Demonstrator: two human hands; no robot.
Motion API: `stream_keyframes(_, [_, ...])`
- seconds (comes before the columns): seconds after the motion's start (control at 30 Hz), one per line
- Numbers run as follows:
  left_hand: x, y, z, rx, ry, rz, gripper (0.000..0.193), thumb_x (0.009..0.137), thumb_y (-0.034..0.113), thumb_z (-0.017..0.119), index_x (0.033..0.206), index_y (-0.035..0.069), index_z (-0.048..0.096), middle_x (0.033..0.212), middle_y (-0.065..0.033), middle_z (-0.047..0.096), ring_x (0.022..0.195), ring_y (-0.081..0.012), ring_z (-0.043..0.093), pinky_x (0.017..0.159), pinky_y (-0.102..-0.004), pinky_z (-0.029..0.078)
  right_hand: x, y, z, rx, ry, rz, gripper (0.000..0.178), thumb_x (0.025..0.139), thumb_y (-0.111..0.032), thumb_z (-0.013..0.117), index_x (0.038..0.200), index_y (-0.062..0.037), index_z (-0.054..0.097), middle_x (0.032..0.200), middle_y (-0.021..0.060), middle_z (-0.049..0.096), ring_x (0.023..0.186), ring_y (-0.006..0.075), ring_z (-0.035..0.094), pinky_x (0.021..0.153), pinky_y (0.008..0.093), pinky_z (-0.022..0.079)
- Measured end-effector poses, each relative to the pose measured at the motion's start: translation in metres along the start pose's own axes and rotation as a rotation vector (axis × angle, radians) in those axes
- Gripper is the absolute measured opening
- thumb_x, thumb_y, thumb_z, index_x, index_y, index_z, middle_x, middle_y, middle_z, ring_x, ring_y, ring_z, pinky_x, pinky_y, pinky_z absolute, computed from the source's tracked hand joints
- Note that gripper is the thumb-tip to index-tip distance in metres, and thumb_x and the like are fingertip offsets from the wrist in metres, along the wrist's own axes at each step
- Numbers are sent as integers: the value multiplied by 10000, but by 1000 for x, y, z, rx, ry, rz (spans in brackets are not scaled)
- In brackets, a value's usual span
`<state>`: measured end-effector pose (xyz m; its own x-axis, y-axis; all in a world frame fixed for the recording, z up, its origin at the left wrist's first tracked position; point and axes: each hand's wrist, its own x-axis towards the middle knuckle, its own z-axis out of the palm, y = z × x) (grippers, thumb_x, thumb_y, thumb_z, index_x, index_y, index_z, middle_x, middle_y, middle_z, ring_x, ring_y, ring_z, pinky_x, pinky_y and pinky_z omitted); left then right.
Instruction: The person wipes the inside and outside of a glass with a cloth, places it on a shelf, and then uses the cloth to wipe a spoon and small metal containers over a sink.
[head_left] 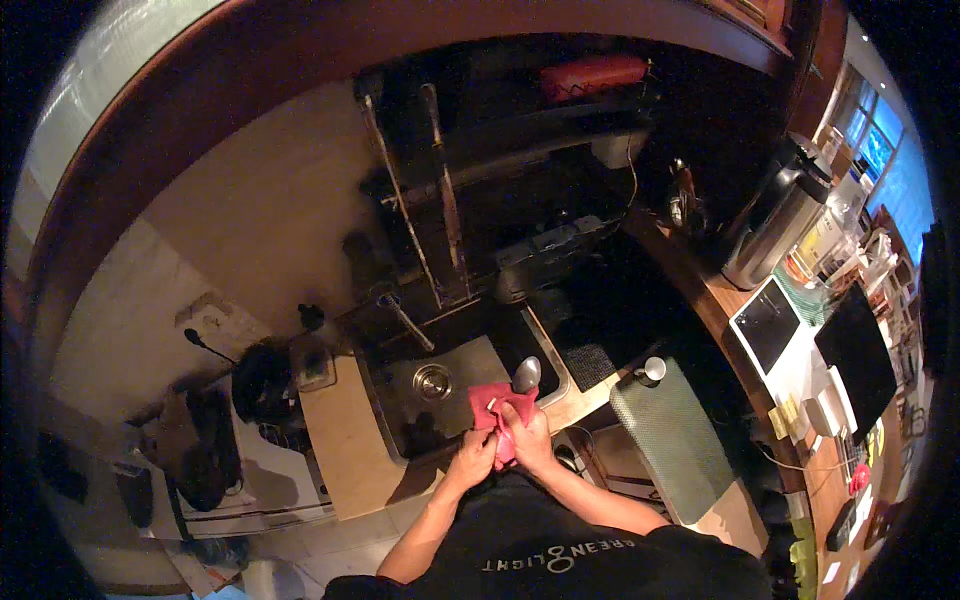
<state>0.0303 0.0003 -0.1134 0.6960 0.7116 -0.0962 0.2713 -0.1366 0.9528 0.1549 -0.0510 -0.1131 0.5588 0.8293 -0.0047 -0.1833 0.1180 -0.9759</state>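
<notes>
In front of my body, at the near edge of the sink, both hands hold a red cloth (484,403). My left hand (473,460) is closed on the cloth's lower left part. My right hand (528,438) grips it from the right, with the thumb pressed on top. The bowl of a metal spoon (526,375) sticks out beyond the cloth's far edge. Its handle is hidden by the cloth and fingers. A small pale bit, which I cannot make out, shows on the cloth near my right thumb.
The steel sink (385,425) has a round drain (432,382) and a faucet (408,325) behind it. To the right, a white cup (652,370) rests on a green mat (670,430). A metal thermos (775,215) and a tablet (768,325) stand on the right-hand wooden counter.
</notes>
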Motion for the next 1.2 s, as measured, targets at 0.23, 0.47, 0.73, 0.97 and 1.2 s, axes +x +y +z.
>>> stream_keyframes(0.23, [-4, -4, -31, -132, 154, -123, 367, 927, 320, 643, 1167, 43, 632, 867, -82, 652, 757, -148, 581, 725, -293, 484, 3, -46, -4, -517, -135, -298, 188, 835, -116, 587, 975, -1, 639, 847, 111, 667, 764, 247, 630, 697, 376, 494])
stream_keyframes(0.47, [16, 12, -63, 171, 364, 177, 175, 971, 167, 546, 1030, 41, 651, 763, -54, 635, 618, -109, 566, 589, -269, 451, -13, -30, 18, -1061, -306, -456, 229, 760, -173, 642, 905, -3, 593, 837, 199, 625, 816, 398, 614, 725, 464, 498])
stream_keyframes(0.73, [80, 97, -204, 45, 856, 317, 232, 1002, 206, 524, 1042, 5, 633, 736, -2, 601, 622, -86, 548, 576, -255, 450, -60, -21, -36, -617, -313, 70, 207, 912, -243, 638, 1043, -82, 642, 869, 112, 703, 714, 224, 687, 639, 363, 520])
stream_keyframes(0.97, [226, 173, -281, 506, 812, 770, 196, 942, 119, 523, 1091, 65, 637, 1066, -159, 673, 961, -301, 664, 821, -372, 519, -91, -17, -95, -485, 140, -29, 189, 906, -135, 609, 1021, 10, 648, 907, 106, 716, 857, 171, 682, 791, 318, 521])
stream_keyframes(1.2, [308, 105, -286, 1041, 840, 651, 394, 937, 367, 513, 1148, 57, 633, 1161, -209, 624, 1107, -385, 572, 942, -453, 455, -103, -4, -127, -345, 310, -5, 213, 932, -175, 603, 1058, -5, 634, 949, 68, 697, 853, 142, 645, 805, 312, 516])
